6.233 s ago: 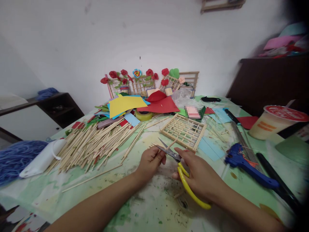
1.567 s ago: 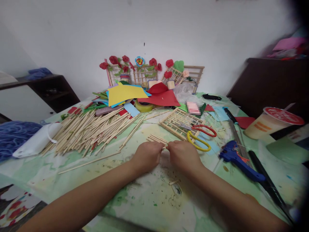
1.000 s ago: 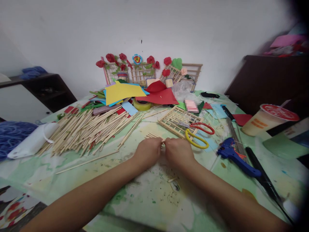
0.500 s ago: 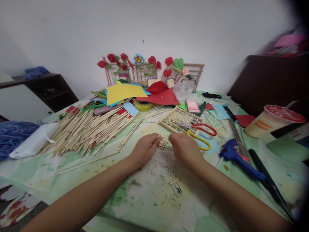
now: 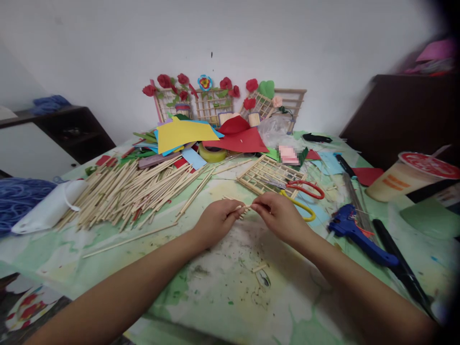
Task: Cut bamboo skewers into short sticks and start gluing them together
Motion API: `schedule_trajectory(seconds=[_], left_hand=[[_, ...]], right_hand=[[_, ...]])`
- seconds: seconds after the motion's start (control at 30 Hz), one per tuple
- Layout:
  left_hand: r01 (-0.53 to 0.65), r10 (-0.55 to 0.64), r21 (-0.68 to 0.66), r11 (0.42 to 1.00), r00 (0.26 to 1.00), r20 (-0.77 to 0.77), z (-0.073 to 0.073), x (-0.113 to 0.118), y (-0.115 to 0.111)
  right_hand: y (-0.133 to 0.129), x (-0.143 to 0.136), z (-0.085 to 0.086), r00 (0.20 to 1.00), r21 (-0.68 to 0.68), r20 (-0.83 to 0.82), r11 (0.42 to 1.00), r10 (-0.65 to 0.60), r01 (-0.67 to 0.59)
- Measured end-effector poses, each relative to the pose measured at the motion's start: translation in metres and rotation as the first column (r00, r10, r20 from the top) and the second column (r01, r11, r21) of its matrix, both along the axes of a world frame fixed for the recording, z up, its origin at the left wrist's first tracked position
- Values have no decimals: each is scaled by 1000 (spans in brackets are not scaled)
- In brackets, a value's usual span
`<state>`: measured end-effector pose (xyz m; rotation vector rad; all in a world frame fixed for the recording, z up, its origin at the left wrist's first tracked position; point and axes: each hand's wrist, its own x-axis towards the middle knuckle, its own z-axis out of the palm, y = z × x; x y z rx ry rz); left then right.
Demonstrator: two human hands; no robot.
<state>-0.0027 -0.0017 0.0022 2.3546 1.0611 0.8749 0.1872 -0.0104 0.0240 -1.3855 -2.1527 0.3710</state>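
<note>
Over the middle of the table, my left hand (image 5: pixel 218 221) and my right hand (image 5: pixel 282 218) face each other, fingertips pinched. A thin wooden stick (image 5: pixel 247 206) spans the narrow gap, one end in each hand. Just behind and below it lie several short wooden sticks (image 5: pixel 242 215), partly hidden by my fingers. Beyond my right hand is a wooden stick lattice (image 5: pixel 257 175), with scissors (image 5: pixel 304 207) with red and yellow handles resting partly on it.
A big pile of wooden sticks (image 5: pixel 118 191) covers the left side. At the right are a blue glue gun (image 5: pixel 359 239) and a drink cup (image 5: pixel 391 179). Coloured paper (image 5: pixel 187 136), a tape roll (image 5: pixel 212 153) and paper flowers on lattices (image 5: pixel 215 103) stand further back.
My right hand has turned and its fingers have shifted, so the stick between my hands now shows. The short sticks behind are more covered. The view has moved slightly.
</note>
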Motion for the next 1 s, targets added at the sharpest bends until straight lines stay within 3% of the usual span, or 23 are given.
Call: schedule_trajectory(seconds=[0.23,0.43,0.6,0.67,0.77,0.87,0.93,1.0], left_hand=[[19,-19,-10,1000,1000,-4,3,0,-2],[54,-54,-7,999,997,-63,4,-1,-4],[-100,109,45,994,954,-279,1,-1,-5],[-125,130,37,991,947,-292,0,-2,-4],[-98,94,-50,994,991,-91,2,-4,1],[-63,127,-266,962,965,228,-1,-3,7],[44,175,-473,880,895,411,-6,-2,9],[185,232,-611,770,811,538,-12,-1,12]], right_hand=[[-6,-2,8,988,43,147,998,-45,39],[-14,-7,12,932,69,346,994,-107,88],[-21,-12,9,867,220,458,970,-196,103],[-24,-14,13,864,255,453,961,-219,110],[-30,-14,29,905,147,402,985,-139,86],[-42,-14,47,950,-163,278,982,141,-98],[-53,-17,53,932,-309,159,913,326,-267],[-65,-25,53,901,-362,98,858,424,-364]])
